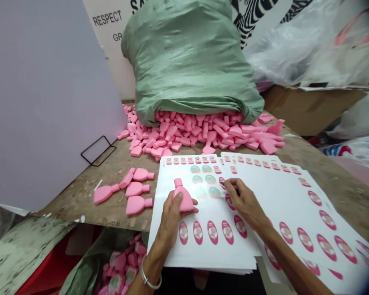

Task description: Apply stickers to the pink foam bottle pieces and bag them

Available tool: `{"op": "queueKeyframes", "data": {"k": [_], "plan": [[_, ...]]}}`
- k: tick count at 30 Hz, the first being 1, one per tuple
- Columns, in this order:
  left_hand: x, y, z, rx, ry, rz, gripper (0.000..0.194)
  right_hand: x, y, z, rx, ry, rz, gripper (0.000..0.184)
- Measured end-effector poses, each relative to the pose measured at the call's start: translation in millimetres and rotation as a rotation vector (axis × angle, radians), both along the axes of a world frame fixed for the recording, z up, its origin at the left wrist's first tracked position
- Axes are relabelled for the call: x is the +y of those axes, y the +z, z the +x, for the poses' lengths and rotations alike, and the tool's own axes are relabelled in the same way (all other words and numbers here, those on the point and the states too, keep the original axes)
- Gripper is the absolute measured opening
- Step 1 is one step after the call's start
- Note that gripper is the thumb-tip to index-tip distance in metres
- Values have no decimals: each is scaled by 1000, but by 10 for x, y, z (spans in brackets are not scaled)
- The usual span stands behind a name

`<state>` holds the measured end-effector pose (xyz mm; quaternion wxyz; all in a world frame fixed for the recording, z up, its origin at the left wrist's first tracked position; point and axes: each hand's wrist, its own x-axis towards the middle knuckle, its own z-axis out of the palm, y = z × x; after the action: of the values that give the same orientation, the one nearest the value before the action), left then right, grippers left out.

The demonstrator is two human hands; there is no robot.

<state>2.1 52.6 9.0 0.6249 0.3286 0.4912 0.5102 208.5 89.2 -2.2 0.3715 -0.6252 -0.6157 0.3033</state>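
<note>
In my left hand (172,213) I hold a small pink plastic bottle (183,198), its cap end pointing up and its face bare. My right hand (241,200) is pinched over the sticker sheet (184,256), its fingertips at an oval pink sticker (222,180). Something small and dark shows at those fingertips, too small to name. The sheet carries more oval pink stickers (212,232), pale green stickers (207,168) and a row of small labels along its top edge.
Loose pink bottles (136,205) lie on the table (117,217) at left. A green sack (190,61) spills a pile of pink bottles (172,131) behind. More sticker sheets (273,188) spread to the right. Below the table edge, a bag holds pink bottles (123,262), some with stickers. A black wire frame (98,151) stands left.
</note>
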Motion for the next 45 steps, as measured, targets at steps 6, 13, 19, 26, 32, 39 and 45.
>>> {"op": "queueKeyframes", "data": {"k": [6,13,19,26,32,39,45], "plan": [[146,-89,230,36,-53,18,41,182,-184,57,-321,29,179,24],[193,-69,211,167,-42,24,37,264,-270,-183,-545,201,383,15],[237,-80,186,224,-84,46,32,211,-216,-212,-475,308,329,15],[234,-153,176,188,-89,77,35,207,-242,-222,-458,129,359,14],[232,-115,184,181,-84,56,32,216,-273,-169,-572,165,388,16],[246,-172,184,180,-88,66,33,234,-264,-175,-504,172,317,14],[239,-193,176,175,-65,63,36,210,-288,-240,-503,71,338,22]]}}
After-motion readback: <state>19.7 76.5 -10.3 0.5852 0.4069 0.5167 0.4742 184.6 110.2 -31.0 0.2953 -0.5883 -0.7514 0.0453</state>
